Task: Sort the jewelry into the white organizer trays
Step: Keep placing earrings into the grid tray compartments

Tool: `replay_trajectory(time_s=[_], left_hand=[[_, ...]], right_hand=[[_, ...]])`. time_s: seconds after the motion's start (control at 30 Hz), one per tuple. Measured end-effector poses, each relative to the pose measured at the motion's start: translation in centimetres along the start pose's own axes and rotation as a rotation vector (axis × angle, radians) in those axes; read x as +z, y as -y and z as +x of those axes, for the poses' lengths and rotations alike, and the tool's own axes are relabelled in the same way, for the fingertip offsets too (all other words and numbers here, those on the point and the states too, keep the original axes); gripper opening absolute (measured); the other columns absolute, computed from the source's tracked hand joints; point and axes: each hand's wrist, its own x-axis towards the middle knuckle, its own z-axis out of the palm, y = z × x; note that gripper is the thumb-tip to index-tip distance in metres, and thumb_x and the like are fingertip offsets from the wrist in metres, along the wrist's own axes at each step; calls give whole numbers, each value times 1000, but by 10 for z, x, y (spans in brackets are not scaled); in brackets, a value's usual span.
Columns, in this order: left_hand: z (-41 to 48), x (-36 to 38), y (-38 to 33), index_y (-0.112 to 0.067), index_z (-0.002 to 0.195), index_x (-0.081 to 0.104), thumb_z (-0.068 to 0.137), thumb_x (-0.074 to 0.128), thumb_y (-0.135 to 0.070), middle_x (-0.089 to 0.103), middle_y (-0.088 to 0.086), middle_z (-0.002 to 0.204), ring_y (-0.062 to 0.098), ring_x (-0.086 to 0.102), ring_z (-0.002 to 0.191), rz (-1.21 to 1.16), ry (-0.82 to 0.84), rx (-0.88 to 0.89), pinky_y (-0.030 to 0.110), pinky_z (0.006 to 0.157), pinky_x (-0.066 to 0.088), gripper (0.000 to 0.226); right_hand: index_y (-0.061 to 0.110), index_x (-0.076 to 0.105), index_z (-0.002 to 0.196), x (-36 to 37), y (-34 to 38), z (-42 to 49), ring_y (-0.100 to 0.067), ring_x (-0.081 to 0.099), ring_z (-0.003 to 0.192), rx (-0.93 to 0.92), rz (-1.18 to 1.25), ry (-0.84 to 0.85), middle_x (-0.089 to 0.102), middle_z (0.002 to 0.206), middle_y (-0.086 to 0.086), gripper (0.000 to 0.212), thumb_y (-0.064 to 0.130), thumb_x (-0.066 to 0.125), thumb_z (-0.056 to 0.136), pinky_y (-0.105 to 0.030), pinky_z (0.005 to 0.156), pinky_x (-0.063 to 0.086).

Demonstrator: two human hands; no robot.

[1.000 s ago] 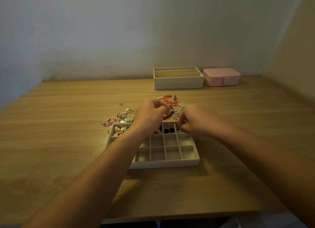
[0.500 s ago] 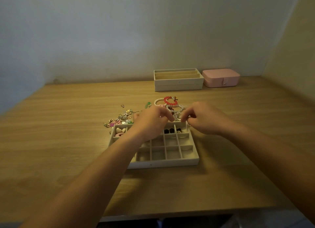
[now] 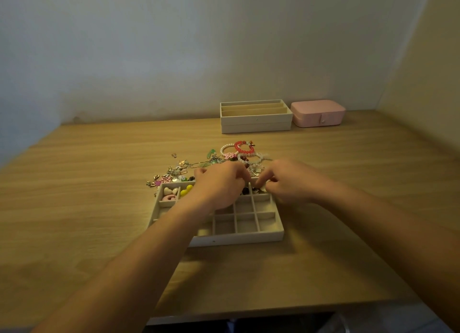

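Wooden table [image 3: 74, 196] against a pale wall. On it, white organizer tray [image 3: 236, 238], loose jewelry [image 3: 231, 156] heaped just behind. Over the back row, curled left hand [image 3: 219, 186], contents hidden. Above the back-right compartment, right hand [image 3: 290, 181] pinching a tiny pale piece [image 3: 260, 184].

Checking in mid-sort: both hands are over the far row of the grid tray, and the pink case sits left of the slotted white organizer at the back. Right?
Not quite. The head view shows the pink case to the right of the slotted white organizer, not the left. The rest stands: the left hand and right hand are over the far row of the grid tray.
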Motion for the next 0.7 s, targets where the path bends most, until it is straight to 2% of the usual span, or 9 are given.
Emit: replay_trajectory(time_s=[0.17, 0.27, 0.43, 0.57, 0.7], left_hand=[[0, -2, -2, -38, 105, 68, 99, 46, -19, 67, -15, 118, 15, 52, 117, 15, 10, -11, 42, 99, 21, 30], [-1, -1, -2, -37, 104, 68, 99, 46, -20, 67, -14, 117, 15, 53, 115, 13, 9, -13, 41, 97, 20, 29], [0, 0, -1, -37, 101, 69, 98, 46, -19, 68, -14, 111, 15, 53, 110, -13, 3, -13, 42, 97, 20, 29], [-1, -2, 3, -37, 99, 69, 99, 48, -21, 69, -17, 105, 14, 56, 109, -48, -12, -11, 45, 102, 23, 27], [-1, -9, 15, -43, 89, 62, 97, 54, -26, 67, -17, 102, 15, 61, 105, -117, -31, -25, 53, 105, 38, 21]], right_hand=[[28, 78, 109, 1, -2, 0, -5, 62, 91, 9, -57, -31, 72, 111, 10, 27, 22, 54, 97, -33, 84, 59], [26, 78, 107, 2, -3, 1, -4, 64, 89, 21, -8, -65, 73, 107, 9, 26, 20, 54, 97, -32, 83, 60], [28, 76, 108, -2, -4, 1, -6, 62, 97, 7, 45, -79, 66, 109, 12, 27, 18, 53, 99, -25, 81, 54], [23, 75, 110, -3, -4, 2, -6, 62, 100, 7, 133, -126, 70, 118, 4, 27, 14, 52, 99, -27, 87, 55], [23, 75, 103, -2, 6, 11, 2, 55, 84, -25, 235, -167, 67, 118, 4, 23, 14, 54, 99, -19, 71, 44]])
